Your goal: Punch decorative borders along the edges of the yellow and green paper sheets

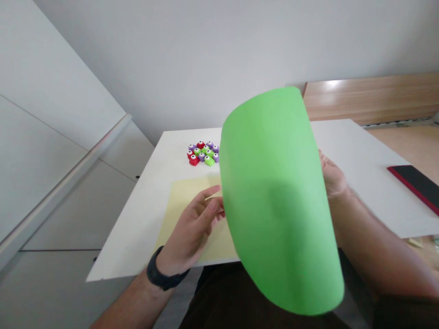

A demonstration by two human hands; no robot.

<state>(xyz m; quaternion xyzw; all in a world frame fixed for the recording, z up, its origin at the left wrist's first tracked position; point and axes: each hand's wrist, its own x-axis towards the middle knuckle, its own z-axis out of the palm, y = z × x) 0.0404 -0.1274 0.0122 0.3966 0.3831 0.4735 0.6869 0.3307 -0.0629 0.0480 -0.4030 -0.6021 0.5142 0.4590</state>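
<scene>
A large, curved green sheet point(277, 196) is held up off the table in front of me, covering the centre right of the view. My right hand point(332, 177) grips its far right edge, with the fingertips partly hidden behind it. At the sheet's left edge is my left hand point(197, 224), wearing a dark wristband; its fingers are apart and their tips come close to the sheet, with contact unclear. Under the left hand a pale yellow sheet point(174, 201) lies flat on the white table point(140, 219), partly covered by the green one.
Several red, green and purple toy pieces with eye shapes point(201, 156) are grouped at the back of the table. A black item with a red edge point(420, 183) lies at the right. White cabinets point(68, 183) stand left; a wooden board point(370, 98) is behind.
</scene>
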